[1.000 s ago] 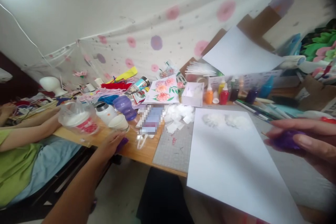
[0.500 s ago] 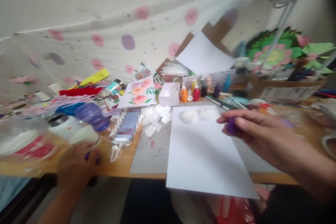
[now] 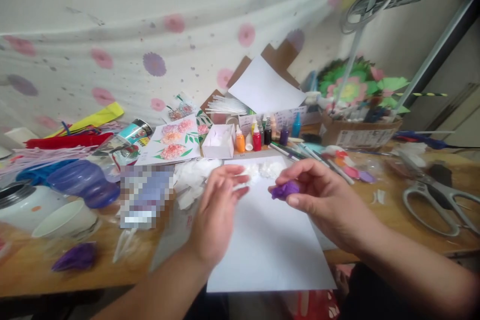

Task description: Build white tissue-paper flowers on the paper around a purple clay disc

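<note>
My right hand [image 3: 318, 195] pinches a soft, crumpled purple lump [image 3: 284, 190], clay-like in look, between thumb and fingers above a white sheet of paper [image 3: 262, 240]. My left hand [image 3: 219, 210] is raised over the sheet's left side, fingers apart and nothing in them. Two fluffy white blobs [image 3: 270, 167] sit at the sheet's far edge, just beyond the hands. To the left of them lies a heap of white pieces [image 3: 189, 180], partly behind my left hand. Another purple lump [image 3: 76, 256] rests on the table at the left front.
A pale cup [image 3: 65, 220], a white jar [image 3: 30, 205] and a blue-purple container [image 3: 84, 182] crowd the left. Paint bottles [image 3: 257, 140], a white box [image 3: 218, 141] and a flower picture [image 3: 170, 141] stand behind. Scissors [image 3: 435, 205] lie on the right.
My left hand has moved right from beside the cup to over the sheet, leaving a purple lump on the table. My right hand still holds its lump. The view has turned right.
</note>
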Demonstrator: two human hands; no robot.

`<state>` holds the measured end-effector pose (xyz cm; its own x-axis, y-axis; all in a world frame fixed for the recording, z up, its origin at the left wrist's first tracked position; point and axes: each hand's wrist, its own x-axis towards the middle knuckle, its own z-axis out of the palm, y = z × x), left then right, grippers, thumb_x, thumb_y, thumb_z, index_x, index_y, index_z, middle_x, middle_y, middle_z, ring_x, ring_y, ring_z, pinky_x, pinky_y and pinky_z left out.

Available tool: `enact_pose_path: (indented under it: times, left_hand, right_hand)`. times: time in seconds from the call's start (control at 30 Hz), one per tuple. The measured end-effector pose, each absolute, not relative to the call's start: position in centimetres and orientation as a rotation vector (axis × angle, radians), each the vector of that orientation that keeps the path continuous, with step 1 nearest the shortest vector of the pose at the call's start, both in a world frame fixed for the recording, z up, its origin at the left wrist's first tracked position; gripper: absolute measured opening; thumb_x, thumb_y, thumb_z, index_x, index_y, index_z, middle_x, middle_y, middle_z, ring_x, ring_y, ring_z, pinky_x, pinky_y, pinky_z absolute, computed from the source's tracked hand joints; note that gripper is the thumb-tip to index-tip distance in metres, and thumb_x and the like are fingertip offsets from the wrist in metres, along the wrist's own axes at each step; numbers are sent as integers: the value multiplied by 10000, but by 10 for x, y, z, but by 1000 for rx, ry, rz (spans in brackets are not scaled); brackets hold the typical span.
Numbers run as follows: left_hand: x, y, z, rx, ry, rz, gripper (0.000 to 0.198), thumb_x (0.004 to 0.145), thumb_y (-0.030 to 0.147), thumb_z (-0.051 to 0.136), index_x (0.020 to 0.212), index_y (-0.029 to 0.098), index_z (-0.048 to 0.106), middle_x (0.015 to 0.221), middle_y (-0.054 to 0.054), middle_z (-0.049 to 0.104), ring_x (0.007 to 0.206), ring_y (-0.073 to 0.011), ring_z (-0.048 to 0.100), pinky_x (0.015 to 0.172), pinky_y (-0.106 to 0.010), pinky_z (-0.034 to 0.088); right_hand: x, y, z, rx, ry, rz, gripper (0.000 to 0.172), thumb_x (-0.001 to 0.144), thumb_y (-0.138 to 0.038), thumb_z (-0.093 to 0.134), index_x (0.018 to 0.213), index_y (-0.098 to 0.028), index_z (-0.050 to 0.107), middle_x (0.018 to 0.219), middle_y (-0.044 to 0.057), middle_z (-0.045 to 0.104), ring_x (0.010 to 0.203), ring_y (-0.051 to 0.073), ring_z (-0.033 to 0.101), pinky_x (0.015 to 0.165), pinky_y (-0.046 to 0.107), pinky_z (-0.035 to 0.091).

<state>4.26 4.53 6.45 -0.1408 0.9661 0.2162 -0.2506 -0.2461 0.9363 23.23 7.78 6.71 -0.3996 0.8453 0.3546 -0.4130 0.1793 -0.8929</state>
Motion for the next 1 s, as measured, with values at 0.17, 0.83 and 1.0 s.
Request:
enact_pose_path:
  times: [0.17, 0.83, 1.0]
  left_hand:
    - [103, 73, 87, 494, 576, 1116, 501, 920, 576, 390, 1147, 162, 559, 1158, -141, 628, 1055, -251, 618, 929, -384, 474]
    - [103, 110, 62, 348, 293, 1019, 707, 882, 662, 384, 1360, 146, 451, 1317, -182, 562, 1264, -305, 499, 1078, -447, 341]
    - [97, 114, 70, 326, 211, 958, 850, 829, 760, 330, 1448, 177, 332, 1418, -151, 476, 1346, -283, 405, 1139, -430, 254]
  right_hand:
    - [234, 76, 68, -421, -1791, 587, 187, 794, -165, 728, 919, -196, 592, 930, 47, 661, 906, 170, 642, 785, 303, 553]
    - [239, 101, 53, -515, -2461, -271, 692, 949, -554, 373, 1386, -18, 399, 1466, 206, 386, 1405, 306, 276, 1148, 496, 222]
    - [236, 104, 49, -663, -2444, -347, 802, 947, -620, 247, 1421, 24, 315, 1499, 226, 309, 1444, 270, 174, 1180, 460, 107]
